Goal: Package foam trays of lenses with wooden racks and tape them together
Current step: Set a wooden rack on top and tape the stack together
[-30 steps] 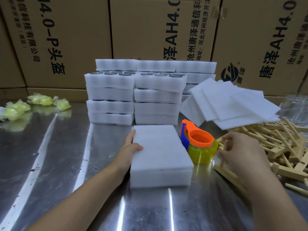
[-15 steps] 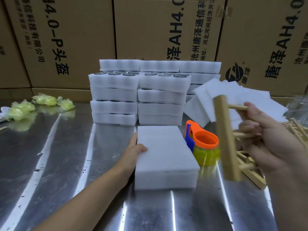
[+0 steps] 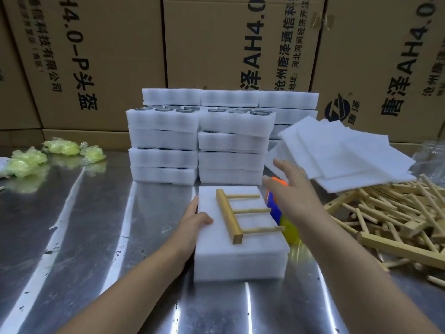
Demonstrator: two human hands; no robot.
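The wooden rack (image 3: 230, 219) is lying loose on top of the foam tray (image 3: 240, 259) in the middle of the desk (image 3: 84, 237), its three pegs pointing right towards the tray's edge. The left hand (image 3: 195, 219) is bracing the tray's left side, fingers flat against it and thumb resting on top. The right hand (image 3: 292, 196) is hovering spread wide and empty over the tape dispenser (image 3: 273, 208), mostly hiding it, so contact is perhaps not yet made. Nothing is pinning the rack, so a brush against the peg tips is likely to skew it or slide it off before any taping.
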